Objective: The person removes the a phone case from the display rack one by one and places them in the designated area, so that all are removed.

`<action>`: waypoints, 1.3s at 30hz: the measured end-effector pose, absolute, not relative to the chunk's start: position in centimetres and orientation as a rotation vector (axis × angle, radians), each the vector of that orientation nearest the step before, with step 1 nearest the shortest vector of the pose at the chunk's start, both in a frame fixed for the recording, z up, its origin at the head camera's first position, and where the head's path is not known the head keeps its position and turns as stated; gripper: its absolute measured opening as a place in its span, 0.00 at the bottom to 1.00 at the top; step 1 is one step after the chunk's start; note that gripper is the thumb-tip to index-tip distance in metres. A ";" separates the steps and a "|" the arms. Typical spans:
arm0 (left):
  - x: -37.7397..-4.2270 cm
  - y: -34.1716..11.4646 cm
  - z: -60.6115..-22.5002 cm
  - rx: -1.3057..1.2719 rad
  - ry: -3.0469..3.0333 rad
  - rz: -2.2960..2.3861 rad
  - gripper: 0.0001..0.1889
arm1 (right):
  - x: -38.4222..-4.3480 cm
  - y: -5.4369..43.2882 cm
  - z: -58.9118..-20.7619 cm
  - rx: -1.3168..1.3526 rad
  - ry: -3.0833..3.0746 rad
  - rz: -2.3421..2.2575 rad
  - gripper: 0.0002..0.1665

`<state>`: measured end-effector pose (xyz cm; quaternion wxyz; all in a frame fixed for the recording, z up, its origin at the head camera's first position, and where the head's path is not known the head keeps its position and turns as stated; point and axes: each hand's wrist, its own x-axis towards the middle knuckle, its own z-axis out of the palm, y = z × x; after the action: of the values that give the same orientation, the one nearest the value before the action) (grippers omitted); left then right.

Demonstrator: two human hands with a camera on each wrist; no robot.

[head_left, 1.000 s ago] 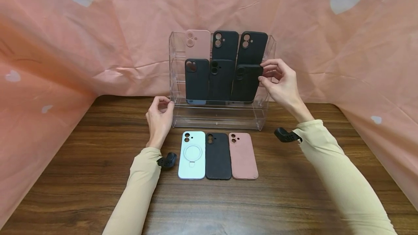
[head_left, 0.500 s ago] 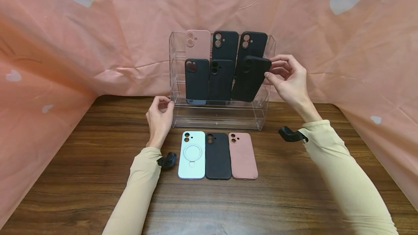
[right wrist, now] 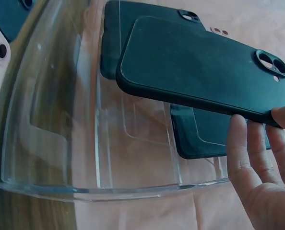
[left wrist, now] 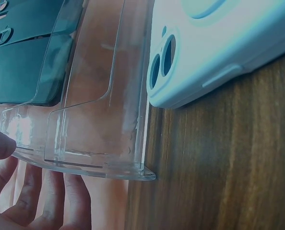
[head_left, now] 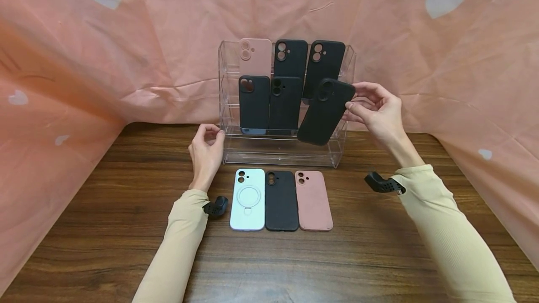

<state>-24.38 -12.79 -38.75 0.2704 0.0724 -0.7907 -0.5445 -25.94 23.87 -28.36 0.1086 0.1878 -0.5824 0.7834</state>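
Head view from above, facing forward and down; wrist views close, from either end; all share rack.

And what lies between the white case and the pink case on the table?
In the head view, a black phone case lies between the white case and the pink case.

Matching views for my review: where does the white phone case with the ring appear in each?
Head: white phone case, lower centre, leftmost of three on the table.
Left wrist: white phone case, upper right, cut off.
Right wrist: not in it.
Landmark in all three: clear display rack.
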 end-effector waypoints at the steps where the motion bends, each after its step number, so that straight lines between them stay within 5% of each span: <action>1: -24.4 -12.8 -38.8 0.195 -2.131 -1.468 0.06 | -25.8 23.9 -28.5 0.552 -1.703 2.335 0.25; 39: -24.4 -12.9 -38.6 0.220 -2.139 -1.480 0.06 | -21.0 27.5 -32.8 0.670 -2.042 2.431 0.24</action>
<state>-24.36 -12.86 -38.56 0.2625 0.0815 -0.7905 -0.5473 -21.02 27.54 -32.77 -0.0514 0.2062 -0.6285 0.7482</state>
